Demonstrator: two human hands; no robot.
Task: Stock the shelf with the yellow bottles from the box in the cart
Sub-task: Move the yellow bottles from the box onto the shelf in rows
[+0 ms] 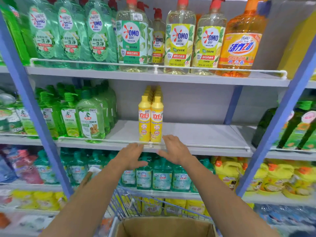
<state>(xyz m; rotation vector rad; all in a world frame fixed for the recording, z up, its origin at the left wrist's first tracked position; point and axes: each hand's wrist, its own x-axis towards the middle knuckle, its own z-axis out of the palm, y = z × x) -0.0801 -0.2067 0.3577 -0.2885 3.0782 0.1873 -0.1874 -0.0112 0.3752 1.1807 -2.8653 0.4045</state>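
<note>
**At the middle shelf: both hands free, front pair set**

At the front edge of the middle shelf (205, 134), both hands are hovering by the guard rail (213, 146). The left hand (131, 156) is lying open, palm down, with straight fingers reaching toward the rail below the front left bottle. The right hand (174, 149) is likewise open, fingers spread, with its fingertips lying at the rail beside the base of the front right bottle. Neither hand is holding anything. Whether the fingertips are touching the rail or the bottles cannot be told.

The yellow bottles (150, 120) are standing upright in two files, side by side and touching, running from the rail toward the back panel. Each is showing a yellow cap, a slim yellow body and a label with red characters facing forward. Bare shelf is showing on both sides: a gap toward the green bottles (90, 120) on the left, and a wide stretch on the right.

Judged step: the front pair is either just placed or being squared, since the hands are carrying no stock. The next move is calling for a reach down to the box (164, 226) in the cart (123, 202), directly beneath the forearms. The box interior is hidden, so remaining stock cannot be confirmed. A fresh bottle is going to need lifting over the rail and setting upright, label forward, just beside the present files.
</note>
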